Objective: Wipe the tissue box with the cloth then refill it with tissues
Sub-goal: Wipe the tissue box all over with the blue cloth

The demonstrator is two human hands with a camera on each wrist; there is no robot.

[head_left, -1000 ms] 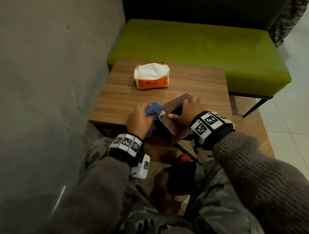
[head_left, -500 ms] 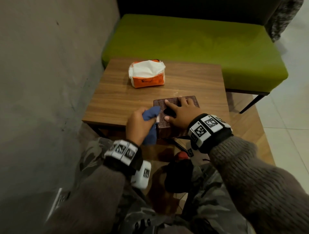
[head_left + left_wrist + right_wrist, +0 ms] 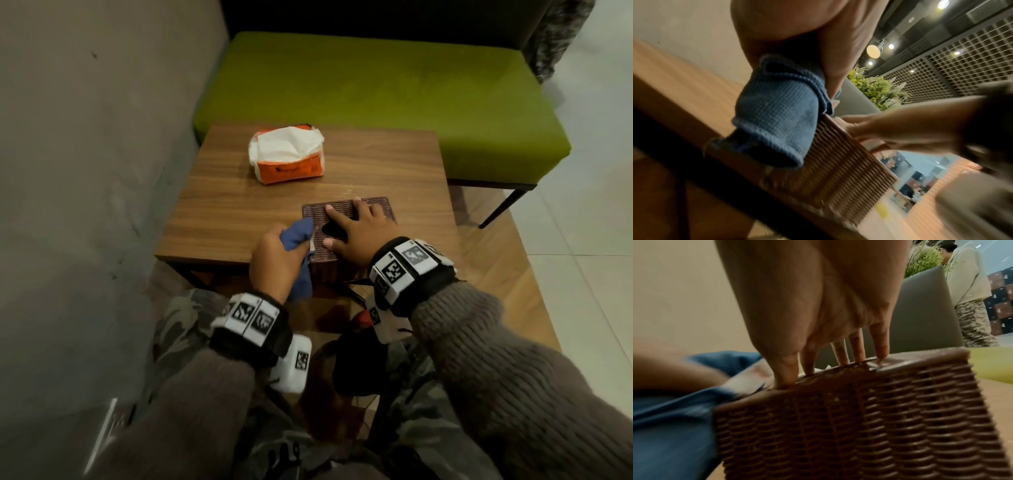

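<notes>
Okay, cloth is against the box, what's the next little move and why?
Probably sweep the blue cloth, gripped in the left hand, along the left side of the wicker tissue box: the right hand presses its top steady, and the tissue pack sits apart.

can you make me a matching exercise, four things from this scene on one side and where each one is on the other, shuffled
Things:
1. blue waffle-weave cloth
2. brown woven tissue box
3. orange and white tissue pack
4. green cushioned bench

Places:
A. far part of the wooden table
B. beyond the table
C. under the right hand, at the near table edge
D. gripped in the left hand

Pairs: 1-D, 2-C, 3-A, 4-B
</notes>
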